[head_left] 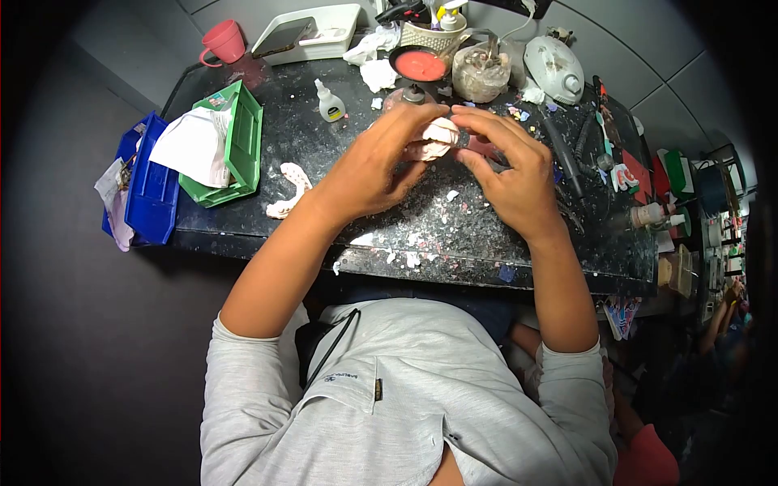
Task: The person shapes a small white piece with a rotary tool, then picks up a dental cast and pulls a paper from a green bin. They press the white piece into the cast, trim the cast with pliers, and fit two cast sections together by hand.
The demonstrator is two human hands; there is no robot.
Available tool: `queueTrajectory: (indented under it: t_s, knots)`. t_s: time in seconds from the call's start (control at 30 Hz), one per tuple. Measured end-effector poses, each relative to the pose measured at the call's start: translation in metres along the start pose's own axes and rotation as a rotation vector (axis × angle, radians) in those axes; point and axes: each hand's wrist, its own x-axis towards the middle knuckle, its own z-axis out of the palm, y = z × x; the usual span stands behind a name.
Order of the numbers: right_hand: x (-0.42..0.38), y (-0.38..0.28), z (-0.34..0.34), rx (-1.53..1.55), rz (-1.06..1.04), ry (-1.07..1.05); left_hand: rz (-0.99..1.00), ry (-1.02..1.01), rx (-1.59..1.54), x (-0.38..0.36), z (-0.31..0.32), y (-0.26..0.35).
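A pale, ridged piece that looks like a dental cast [436, 139] is held up over the bench in front of me. My left hand [381, 158] is closed around its left side, with the thumb below and the fingers over the top. At its right end, the curved thumb and fingertips of my right hand [519, 170] grip the edge; a small dark spot shows between them. A second pale piece, horseshoe-shaped [293, 188], lies on the bench beside my left forearm. Behind my left fingers, a jar with a metal cap [413, 95] is partly hidden.
White scraps litter the black bench [381, 251]. Left are green [245, 146] and blue bins [154, 198], and a small white bottle [331, 105]. Behind stand a pink mug [224, 42], white tray [344, 24], pan of pink material [420, 65] and white device [553, 69]. A dark handpiece [563, 154] lies right.
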Motion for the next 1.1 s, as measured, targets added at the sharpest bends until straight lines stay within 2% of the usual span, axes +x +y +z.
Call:
queueTrajectory:
  t_s: [0.03,0.2,0.27,0.47,0.67,0.73,0.77,0.83,0.9,0.97,1.03,1.1]
  knots:
    - [-0.001,0.001,0.001,-0.029,-0.009,-0.011,0.078,0.015,0.074,0.001,0.001,0.0]
    - [-0.002,-0.001,0.003,-0.043,-0.031,-0.033,0.041,0.002,0.013,0.0,0.004,0.001]
    - [-0.003,-0.001,0.002,0.072,0.066,-0.05,0.013,-0.009,-0.034,-0.001,0.005,0.002]
    - [-0.003,0.001,-0.002,0.343,0.183,-0.107,0.088,-0.004,-0.024,0.003,-0.003,0.01]
    - [-0.003,0.004,0.0,0.593,0.09,-0.016,-0.117,0.029,-0.198,-0.001,-0.001,0.006]
    - [-0.003,0.0,0.002,0.615,0.068,0.023,-0.162,0.218,-0.442,0.001,0.005,0.005]
    - [-0.003,-0.001,0.003,0.636,0.046,0.062,-0.164,0.218,-0.442,0.001,0.007,0.005]
    - [-0.002,-0.002,0.005,0.599,0.016,0.072,-0.282,0.241,-0.729,0.001,0.008,0.006]
    - [-0.001,-0.002,0.006,0.561,-0.014,0.083,-0.288,0.247,-0.754,0.001,0.007,0.009]
    - [0.0,-0.003,0.004,0.663,-0.008,0.032,-0.292,0.25,-0.779,0.002,0.007,0.011]
    - [-0.001,0.002,0.009,0.758,0.039,0.022,-0.202,0.304,-0.785,0.005,0.006,0.012]
    - [-0.003,0.003,0.013,0.855,0.085,0.011,-0.189,0.236,-0.759,0.004,0.006,0.014]
